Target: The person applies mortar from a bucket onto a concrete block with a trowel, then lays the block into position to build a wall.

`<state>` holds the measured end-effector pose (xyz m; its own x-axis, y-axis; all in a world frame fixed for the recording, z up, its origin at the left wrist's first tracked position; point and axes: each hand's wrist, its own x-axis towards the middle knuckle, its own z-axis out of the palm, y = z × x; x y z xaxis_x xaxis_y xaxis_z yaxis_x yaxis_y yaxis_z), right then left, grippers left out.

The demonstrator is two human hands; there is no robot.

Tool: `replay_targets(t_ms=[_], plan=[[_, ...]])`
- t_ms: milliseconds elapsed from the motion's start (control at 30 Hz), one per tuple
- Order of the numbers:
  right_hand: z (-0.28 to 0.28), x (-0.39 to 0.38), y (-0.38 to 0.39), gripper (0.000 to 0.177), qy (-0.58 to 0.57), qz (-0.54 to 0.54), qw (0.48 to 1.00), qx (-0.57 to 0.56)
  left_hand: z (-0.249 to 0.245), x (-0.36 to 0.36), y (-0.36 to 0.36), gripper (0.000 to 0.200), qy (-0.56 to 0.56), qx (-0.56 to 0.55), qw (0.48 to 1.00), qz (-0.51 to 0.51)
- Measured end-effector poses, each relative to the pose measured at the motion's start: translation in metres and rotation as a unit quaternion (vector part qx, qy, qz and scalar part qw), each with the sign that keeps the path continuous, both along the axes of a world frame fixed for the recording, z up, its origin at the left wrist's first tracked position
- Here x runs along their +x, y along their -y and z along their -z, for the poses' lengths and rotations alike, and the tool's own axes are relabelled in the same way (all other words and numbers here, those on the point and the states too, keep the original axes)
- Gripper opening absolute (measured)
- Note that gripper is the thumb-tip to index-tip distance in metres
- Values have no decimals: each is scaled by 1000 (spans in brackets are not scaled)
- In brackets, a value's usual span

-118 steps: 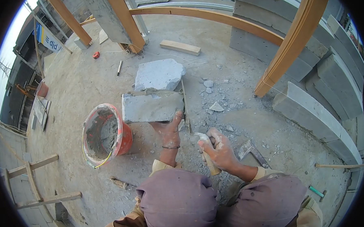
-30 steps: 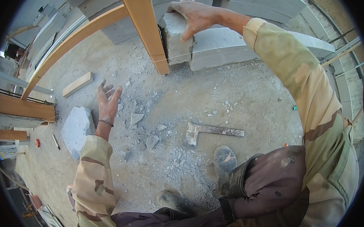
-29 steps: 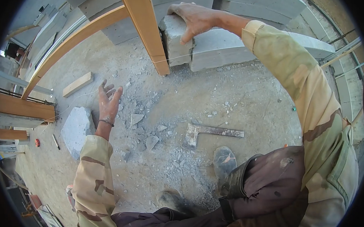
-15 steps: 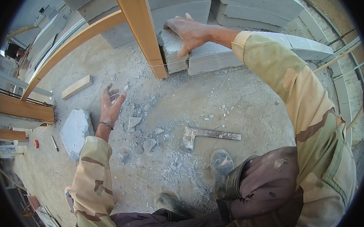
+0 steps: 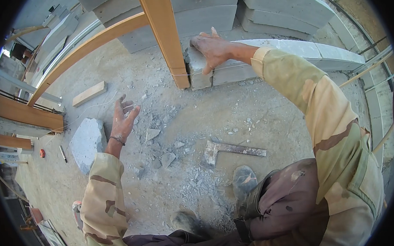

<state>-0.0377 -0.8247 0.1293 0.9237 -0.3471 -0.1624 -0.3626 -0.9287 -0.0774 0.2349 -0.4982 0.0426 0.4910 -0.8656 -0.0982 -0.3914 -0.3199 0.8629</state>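
My right hand (image 5: 213, 48) rests with spread fingers on top of a small cut block (image 5: 200, 80), which stands between the wooden post (image 5: 166, 41) and a row of pale blocks (image 5: 286, 48). Over the floor at the left, my left hand (image 5: 123, 119) is held with its fingers apart and nothing in it. A thin string (image 5: 229, 67) runs along the row's front side. Near my left hand lies a broken block piece (image 5: 89, 143). A hatchet-like hammer (image 5: 235, 149) lies on the floor in front of my boot.
Rubble (image 5: 168, 159) is scattered over the middle floor. A short wooden offcut (image 5: 89, 94), a marker (image 5: 63, 153) and a small red object (image 5: 42, 153) lie at the left. Large blocks (image 5: 205, 19) stand behind the post. A wooden rail (image 5: 88, 53) joins it.
The view has shifted a little, so most things appear slightly lower and further right. My right hand remains on the small block, and my left hand is still apart from it with its fingers spread.
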Motion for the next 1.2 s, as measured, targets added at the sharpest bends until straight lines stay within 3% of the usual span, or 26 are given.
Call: replay_targets(t_ms=[200,300,367,567,633,700,733,800,900,1033,1100,1200], plan=[[9,3,4,101,32,9,999,25,15,-11,27,96,-10,-24,1000,11],[6,3,4,102,22,0,1000,20,13,-34,58,110,8,-19,998,56],[3,4,3,102,13,-1,1000,17,27,-41,85,133,76,-28,991,110],[1,-18,20,116,6,-34,999,-8,47,-85,154,153,76,-110,985,105],[5,-48,49,108,218,42,966,134,50,-96,160,150,77,-129,983,103],[9,-84,69,91,248,111,951,147,58,-100,161,145,102,-142,981,79],[14,-98,67,91,247,108,952,148,63,-100,162,145,101,-141,982,76],[34,-119,32,80,163,173,971,-1,71,-96,162,140,118,-156,979,62],[55,-115,-27,78,193,184,964,-16,65,-95,161,140,91,-144,983,62],[65,-93,-38,85,238,169,956,43,67,-91,162,139,88,-132,985,70],[63,-82,-47,89,262,196,936,127,73,-89,159,146,106,-125,982,95],[59,-72,-63,92,242,203,938,142,79,-83,151,155,102,-121,983,91]])
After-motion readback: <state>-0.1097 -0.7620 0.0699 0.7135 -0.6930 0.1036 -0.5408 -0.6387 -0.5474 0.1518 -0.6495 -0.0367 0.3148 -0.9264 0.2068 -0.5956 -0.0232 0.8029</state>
